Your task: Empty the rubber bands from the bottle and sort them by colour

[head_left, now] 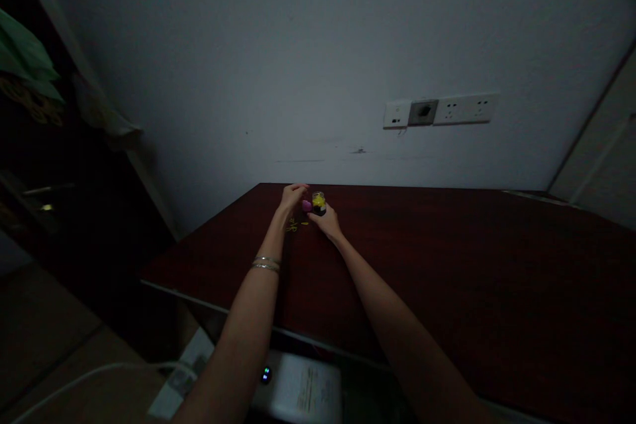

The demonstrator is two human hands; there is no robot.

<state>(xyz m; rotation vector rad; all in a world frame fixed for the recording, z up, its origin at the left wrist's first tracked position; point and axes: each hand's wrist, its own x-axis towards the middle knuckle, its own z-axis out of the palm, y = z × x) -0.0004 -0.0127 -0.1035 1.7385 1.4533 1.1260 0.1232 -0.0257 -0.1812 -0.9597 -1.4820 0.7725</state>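
Note:
A small clear jar (318, 203) with yellow contents and a dark lower part is held upright in my right hand (328, 221), over the dark red table (422, 258). Just left of the jar is a pink-purple object (307, 206), too small to identify. My left hand (294, 195) is beside it, its fingers bent and close together; what they hold, if anything, is too small to see. Several thin yellow pieces (291, 226) lie on the tabletop below my left hand, and one short yellow piece (305, 223) lies nearer the right hand.
The wall behind the table carries a row of sockets (464, 110). Below the front edge is a white box (303, 387) with small lights, and a white cable (124, 366) runs at lower left. A dark door (64, 212) stands at the left.

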